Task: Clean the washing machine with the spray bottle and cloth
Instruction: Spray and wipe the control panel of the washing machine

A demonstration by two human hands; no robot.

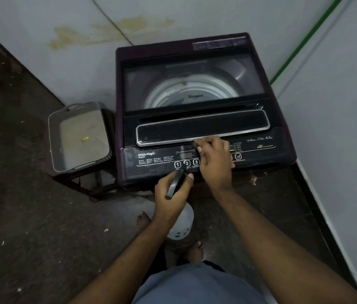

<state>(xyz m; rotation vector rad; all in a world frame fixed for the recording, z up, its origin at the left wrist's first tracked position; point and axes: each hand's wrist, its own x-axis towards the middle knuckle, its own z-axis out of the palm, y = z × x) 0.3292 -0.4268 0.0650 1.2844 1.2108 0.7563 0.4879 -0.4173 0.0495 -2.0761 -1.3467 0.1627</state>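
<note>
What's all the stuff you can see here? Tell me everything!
washing machine: one, dark purple-black, lid shut, in the wall corner
spray bottle: one, white with black trigger, in front of the machine
cloth: one, pale, mostly hidden, on the control panel
tray basket: one, grey, on a dark stool left of the machine
feet: two, bare, on the dark floor
left hand: grips the spray bottle
right hand: holds the cloth

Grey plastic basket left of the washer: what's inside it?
The grey plastic basket, resting on a dark stool beside the dark purple top-load washing machine, holds one small yellow scrap on its floor. The near wall hides its front inner edge.
</note>
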